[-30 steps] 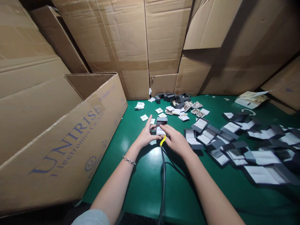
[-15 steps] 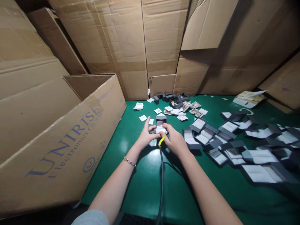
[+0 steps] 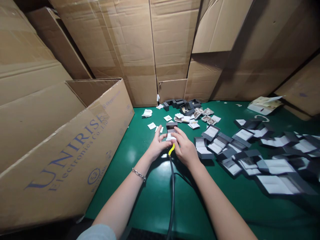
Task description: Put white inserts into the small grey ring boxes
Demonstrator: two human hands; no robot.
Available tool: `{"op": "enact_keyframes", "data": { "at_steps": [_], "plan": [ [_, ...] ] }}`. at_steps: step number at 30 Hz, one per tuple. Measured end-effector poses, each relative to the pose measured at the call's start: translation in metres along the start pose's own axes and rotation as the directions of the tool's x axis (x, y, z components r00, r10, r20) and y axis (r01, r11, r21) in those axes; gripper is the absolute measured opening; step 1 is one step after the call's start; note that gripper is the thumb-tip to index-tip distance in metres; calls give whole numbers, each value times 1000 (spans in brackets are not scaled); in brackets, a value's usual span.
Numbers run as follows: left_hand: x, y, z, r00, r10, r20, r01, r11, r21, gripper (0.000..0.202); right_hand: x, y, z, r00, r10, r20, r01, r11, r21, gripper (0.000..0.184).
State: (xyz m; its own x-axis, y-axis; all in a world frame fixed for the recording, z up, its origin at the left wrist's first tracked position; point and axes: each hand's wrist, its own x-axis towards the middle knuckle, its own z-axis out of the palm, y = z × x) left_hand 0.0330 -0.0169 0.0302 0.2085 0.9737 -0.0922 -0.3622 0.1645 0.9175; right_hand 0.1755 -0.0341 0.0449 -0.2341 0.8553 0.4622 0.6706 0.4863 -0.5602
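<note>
A small dark grey jewelry box stands with its lid raised, a white lining showing in its base. My left hand grips the base from the left, its index finger raised away from the box. From the right, my right hand holds the box too, with one finger reaching up beside the lid and others over the lining. A yellow end on a black cable lies against my right thumb; whether the thumb pinches it, I cannot tell.
Many open grey jewelry boxes lie on the right of the green table. White squares, beige inserts and dark box parts are scattered behind my hands. A large carton stands left; cardboard walls close the back.
The fingers of my right hand have spread, one moving up from the lining toward the lid. A small white patch now shows on the table below my left hand. The view shifted slightly.
</note>
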Motion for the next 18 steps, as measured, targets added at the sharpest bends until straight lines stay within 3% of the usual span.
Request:
{"op": "enact_keyframes", "data": {
  "at_steps": [5, 7, 11, 15, 18],
  "plan": [
    [4, -7, 4, 993, 119, -6, -119, 993, -12, 82, 1, 2, 7, 991, 68, -112, -53, 990, 132, 33],
    [5, -8, 6, 989, 149, -7, -149, 989, -11, 71, 2, 4, 11, 972, 180, -151, -141, 961, 236, 38],
    [4, -13, 12, 975, 157, -158, -154, 988, 32, 78, 5, 7, 18, 905, 426, 22, -396, 820, 414, 49],
    [3, -20, 16, 966, 181, -187, -176, 984, 43, 87, 4, 9, 21, 891, 451, 56, -426, 785, 451, 45],
    [3, -21, 17, 983, 117, -145, -120, 993, -12, 91, 4, 12, 20, 879, 476, 41, -443, 780, 442, 44]
  ]
}}
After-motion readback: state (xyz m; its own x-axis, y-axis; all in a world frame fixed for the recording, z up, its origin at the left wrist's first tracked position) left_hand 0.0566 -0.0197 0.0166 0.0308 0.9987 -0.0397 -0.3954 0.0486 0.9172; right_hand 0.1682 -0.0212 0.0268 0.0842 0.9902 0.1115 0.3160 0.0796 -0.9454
